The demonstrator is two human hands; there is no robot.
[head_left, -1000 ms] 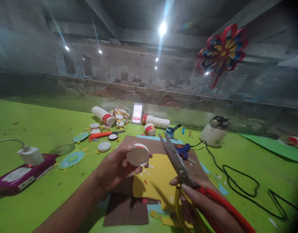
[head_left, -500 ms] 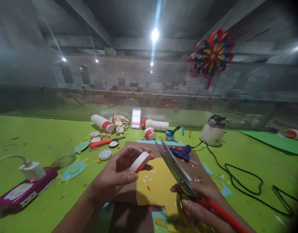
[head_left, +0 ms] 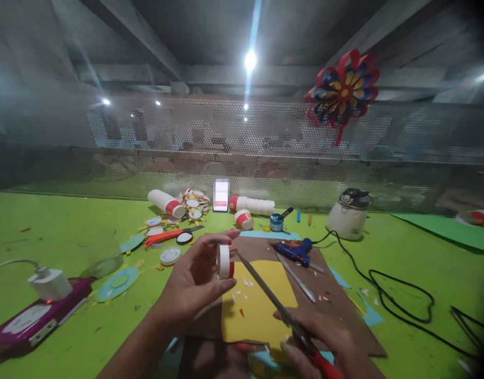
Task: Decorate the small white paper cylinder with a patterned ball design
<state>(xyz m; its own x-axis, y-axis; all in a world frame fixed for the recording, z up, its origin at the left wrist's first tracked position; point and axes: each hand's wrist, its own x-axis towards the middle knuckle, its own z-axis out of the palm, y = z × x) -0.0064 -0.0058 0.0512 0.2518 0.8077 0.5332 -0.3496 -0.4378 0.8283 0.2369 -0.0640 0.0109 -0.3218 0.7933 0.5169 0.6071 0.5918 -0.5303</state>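
Note:
My left hand holds the short, cut-off base of a paper cup, white with a red patch, upright between thumb and fingers. In my right hand are scissors with red handles, partly hidden by the fingers. Their blades look nearly closed, and the tips point at the cup base, close to its right side; whether they touch it I cannot tell. Below lies yellow paper with small white and red scraps, on a brown board.
A blue glue gun with a black cord lies on the board's far right. Behind are paper cups, a phone and a white pot. An orange cutter and a purple power strip are left.
The cup base has turned more upright in my left hand. The scissors have swung left and lower, their blades closer together, and the tips have come nearer the cup base.

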